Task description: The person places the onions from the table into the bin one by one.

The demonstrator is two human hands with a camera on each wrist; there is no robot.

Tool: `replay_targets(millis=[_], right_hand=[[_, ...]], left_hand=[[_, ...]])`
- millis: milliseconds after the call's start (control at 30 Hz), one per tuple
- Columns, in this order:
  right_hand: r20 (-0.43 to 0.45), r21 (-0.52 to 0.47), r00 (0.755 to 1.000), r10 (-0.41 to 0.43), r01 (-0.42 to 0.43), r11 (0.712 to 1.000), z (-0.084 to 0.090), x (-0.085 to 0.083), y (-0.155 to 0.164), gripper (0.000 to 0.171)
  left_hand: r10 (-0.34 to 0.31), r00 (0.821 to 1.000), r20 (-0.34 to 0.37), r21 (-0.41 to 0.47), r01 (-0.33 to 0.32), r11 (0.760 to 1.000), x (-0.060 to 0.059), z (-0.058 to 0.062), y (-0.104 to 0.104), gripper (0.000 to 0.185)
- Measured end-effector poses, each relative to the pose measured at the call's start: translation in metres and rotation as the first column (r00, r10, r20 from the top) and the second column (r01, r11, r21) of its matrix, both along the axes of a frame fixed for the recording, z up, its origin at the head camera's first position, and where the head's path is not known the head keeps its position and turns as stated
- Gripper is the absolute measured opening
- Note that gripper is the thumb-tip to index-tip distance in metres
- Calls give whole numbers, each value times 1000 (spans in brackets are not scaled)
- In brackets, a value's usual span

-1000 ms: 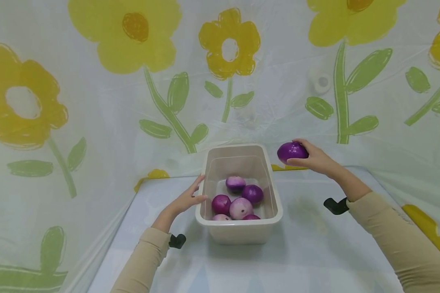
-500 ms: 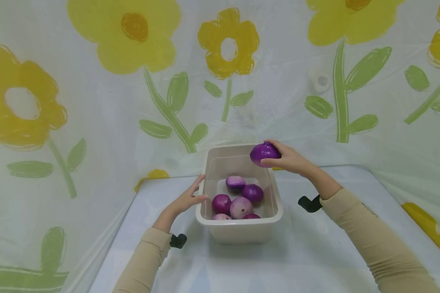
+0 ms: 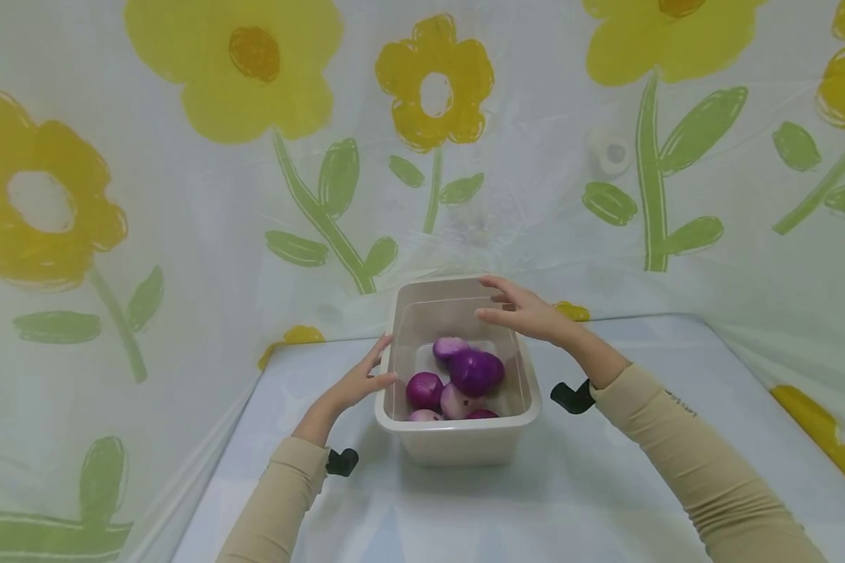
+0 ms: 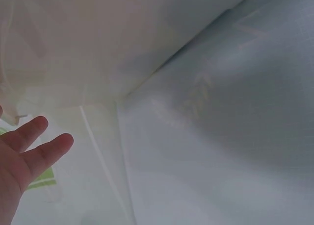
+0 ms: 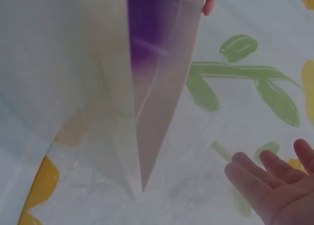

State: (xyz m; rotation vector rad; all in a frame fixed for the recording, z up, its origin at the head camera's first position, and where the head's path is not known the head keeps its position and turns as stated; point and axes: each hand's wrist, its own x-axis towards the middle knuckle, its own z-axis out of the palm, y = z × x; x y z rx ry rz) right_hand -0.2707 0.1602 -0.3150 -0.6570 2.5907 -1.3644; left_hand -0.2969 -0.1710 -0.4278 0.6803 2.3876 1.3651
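Head view: purple onion [image 3: 476, 371] in bin [image 3: 458, 438], long axis sideways.

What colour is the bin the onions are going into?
The bin is beige, plain with no pattern; the head view shows it best.

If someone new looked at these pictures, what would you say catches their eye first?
Probably the purple onions heaped in the beige tub at the middle of the table, vivid against the pale surface. The right hand hovers open above the tub's far rim, holding nothing, while the left hand rests with straight fingers against the tub's left wall. Behind everything hangs a sheet printed with big yellow flowers.
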Motion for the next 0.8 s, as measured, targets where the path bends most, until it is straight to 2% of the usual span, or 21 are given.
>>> replay_targets(millis=[167,333,533,700,800], right_hand=[[-28,12,999,-20,20,1000,-2,0,5,70],[-21,13,998,-55,56,998,-5,0,14,68],[-50,79,992,-112,115,990,-7,5,28,71],[-167,148,978,-124,149,978,-7,13,40,71],[-242,183,962,-125,172,968,-8,19,50,70]], left_hand=[[-3,1000,3,23,3,1000,-1,0,-2,80],[22,1000,3,-2,-22,1000,-2,0,-5,82],[20,1000,-4,-8,-20,1000,-1,-2,-5,82],[35,995,-89,-62,-41,997,2,0,-7,80],[71,977,-202,-117,-96,988,8,6,-11,78]])
